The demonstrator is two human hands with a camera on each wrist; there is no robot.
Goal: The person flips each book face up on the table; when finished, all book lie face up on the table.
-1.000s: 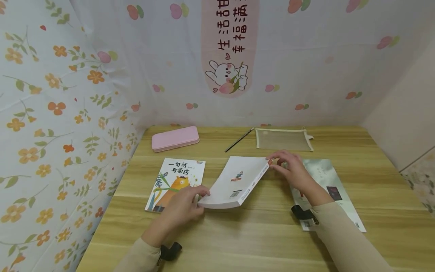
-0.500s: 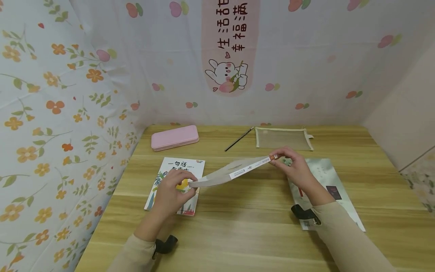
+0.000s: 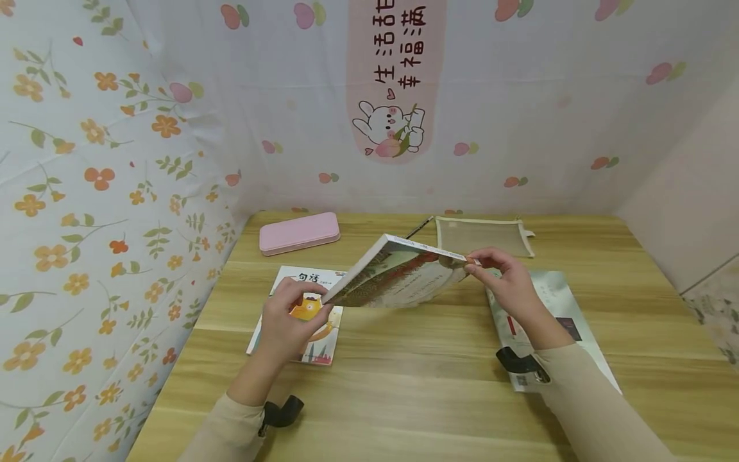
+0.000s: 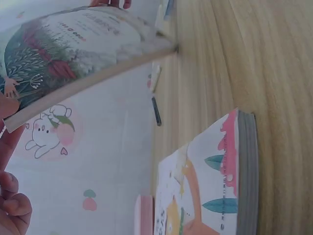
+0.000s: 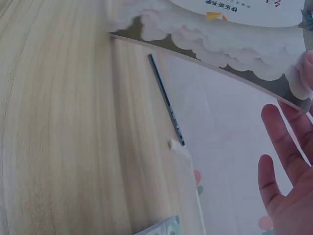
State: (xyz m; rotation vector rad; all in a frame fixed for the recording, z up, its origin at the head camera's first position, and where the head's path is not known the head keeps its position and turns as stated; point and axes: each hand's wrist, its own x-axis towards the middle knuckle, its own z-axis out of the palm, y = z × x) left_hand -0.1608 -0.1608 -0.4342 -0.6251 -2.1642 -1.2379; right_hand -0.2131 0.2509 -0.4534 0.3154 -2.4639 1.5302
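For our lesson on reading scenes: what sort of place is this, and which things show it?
Probably a small home study desk: a wooden table walled by flowered cloth, with a pink pencil case, a pen and books. Both hands, left and right, hold one book above it.

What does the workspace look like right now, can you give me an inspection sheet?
Surface: light wooden table.
Job's things: white paperback book with floral cover, lifted and tilted above the table.
Clutter: orange-cat picture book, pale green book, pink pencil case, mesh zip pouch, dark pen.
Grippers: left hand and right hand each grip a book end.
Cables: nothing seen.
Surroundings: floral cloth walls.
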